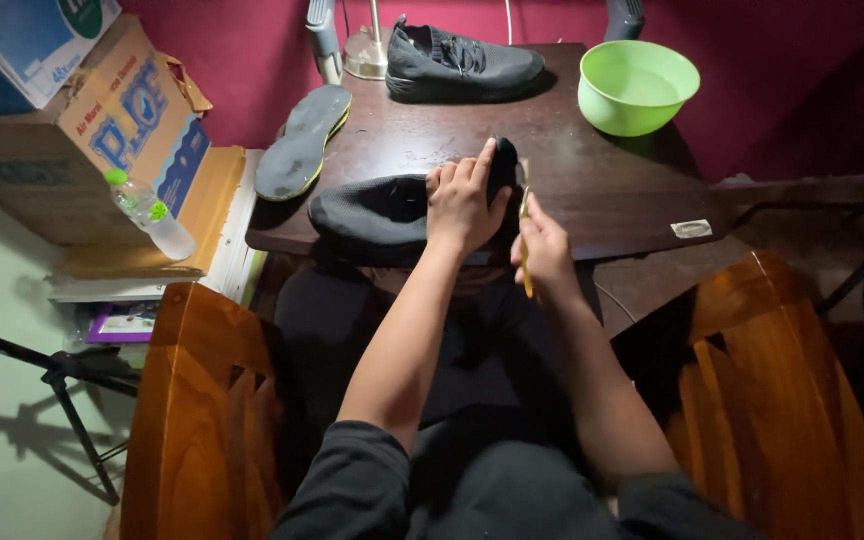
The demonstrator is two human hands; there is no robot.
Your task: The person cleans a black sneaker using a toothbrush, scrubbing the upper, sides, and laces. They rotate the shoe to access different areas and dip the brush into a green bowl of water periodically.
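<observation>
A dark knit shoe (pixel 377 210) lies on its side at the near edge of the dark wooden table (pixel 612 200). My left hand (pixel 464 203) lies over the shoe's right end and presses it down. My right hand (pixel 544 250) is just to the right of it and grips a thin yellow-handled brush (pixel 525 235), held upright against the shoe's end. The brush head is mostly hidden between my hands.
A second dark shoe (pixel 462 65) stands at the table's back, a lamp base (pixel 364 55) beside it. A grey insole (pixel 302 140) hangs over the left edge. A green bowl (pixel 637 85) sits back right. Cardboard boxes (pixel 72 130) and a plastic bottle (pixel 150 212) are left; wooden chair arms (pixel 202 400) flank my lap.
</observation>
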